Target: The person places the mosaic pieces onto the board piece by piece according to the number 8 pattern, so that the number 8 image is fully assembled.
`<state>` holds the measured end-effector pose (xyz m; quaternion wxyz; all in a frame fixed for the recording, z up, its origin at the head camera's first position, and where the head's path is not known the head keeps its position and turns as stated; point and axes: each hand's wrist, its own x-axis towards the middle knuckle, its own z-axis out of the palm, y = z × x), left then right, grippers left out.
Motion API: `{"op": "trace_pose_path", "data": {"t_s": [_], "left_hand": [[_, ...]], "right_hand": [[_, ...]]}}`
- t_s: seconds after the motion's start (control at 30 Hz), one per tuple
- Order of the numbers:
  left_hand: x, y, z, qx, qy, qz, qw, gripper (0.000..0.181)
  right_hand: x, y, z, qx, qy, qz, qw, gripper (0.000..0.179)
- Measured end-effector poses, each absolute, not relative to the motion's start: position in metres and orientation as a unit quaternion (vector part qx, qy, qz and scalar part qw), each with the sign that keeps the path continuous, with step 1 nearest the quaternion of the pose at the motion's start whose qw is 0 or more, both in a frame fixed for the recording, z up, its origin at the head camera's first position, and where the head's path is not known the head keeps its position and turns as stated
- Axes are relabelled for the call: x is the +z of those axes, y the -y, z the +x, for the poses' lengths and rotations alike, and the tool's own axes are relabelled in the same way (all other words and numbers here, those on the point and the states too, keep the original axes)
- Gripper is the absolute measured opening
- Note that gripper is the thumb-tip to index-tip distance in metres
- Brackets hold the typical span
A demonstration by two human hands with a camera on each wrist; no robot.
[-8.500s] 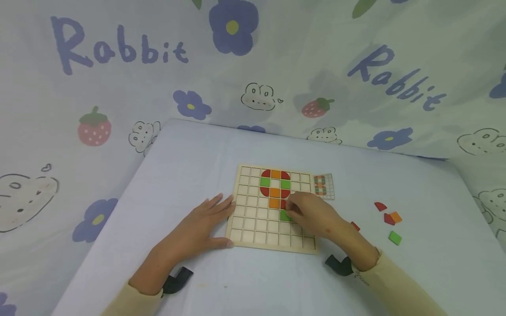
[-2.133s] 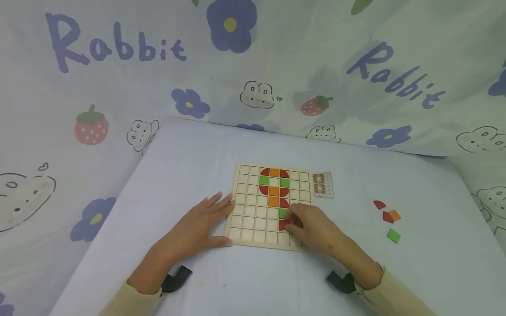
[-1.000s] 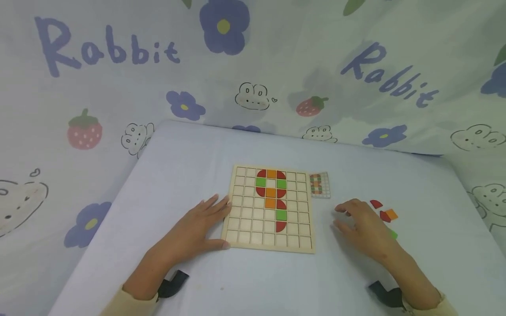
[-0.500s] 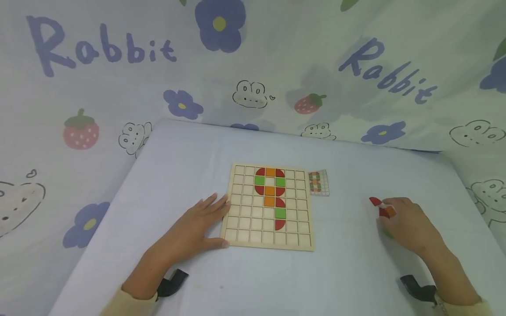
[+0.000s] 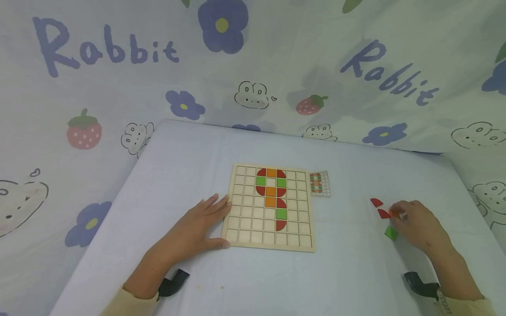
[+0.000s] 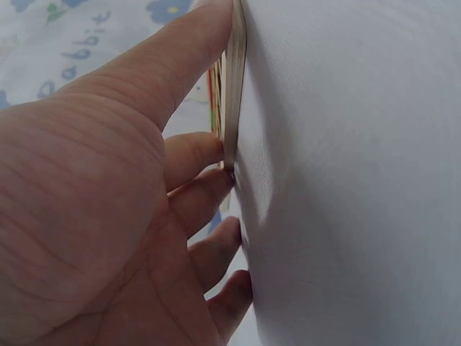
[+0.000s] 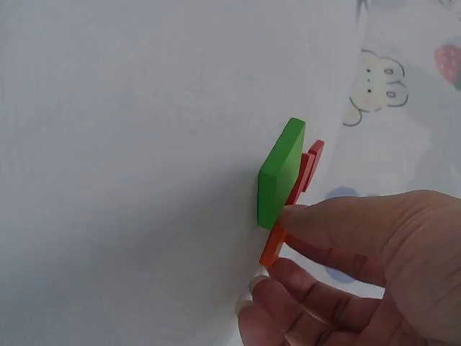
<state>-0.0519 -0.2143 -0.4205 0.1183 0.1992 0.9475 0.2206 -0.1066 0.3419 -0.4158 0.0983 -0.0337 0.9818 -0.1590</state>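
Observation:
My left hand [image 5: 197,226] rests with spread, fairly straight fingers against the left edge of a wooden grid board [image 5: 245,237]; the left wrist view shows thumb and fingertips along its side. Red quarter-round, orange and green square tiles fill some of the board's middle cells. On the right, my right hand [image 5: 420,226] pinches an orange square tile [image 7: 272,246] between thumb and fingers, low at the tabletop. Close by lie two red quarter-round tiles, one farther [image 5: 376,202] and one nearer [image 5: 383,214]. A green square tile [image 5: 391,233] sits just in front of them.
A small pattern card [image 5: 323,184] lies at the board's upper right edge. White cloth [image 5: 340,272] covers the table, and a printed curtain [image 5: 276,57] hangs behind it. Black wrist mounts show by both forearms.
A red quarter-round tile now lies in the board below the lower green one. My right hand has left the board for the loose tiles and grips the orange one. My left hand stays put.

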Motion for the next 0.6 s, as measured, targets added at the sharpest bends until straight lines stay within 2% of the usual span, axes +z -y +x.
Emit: {"op": "trace_pose_path", "data": {"t_s": [0.17, 0.6], "left_hand": [[-0.4218, 0.2148, -0.0522, 0.221, -0.947, 0.2, 0.118, 0.098], [-0.4203, 0.2141, -0.0519, 0.219, -0.947, 0.199, 0.122, 0.097]], "right_hand": [[-0.4169, -0.3467, -0.106, -0.174, -0.978, 0.004, 0.114, 0.04], [-0.4177, -0.3493, -0.1025, -0.169, -0.978, 0.038, 0.121, 0.038]]}}
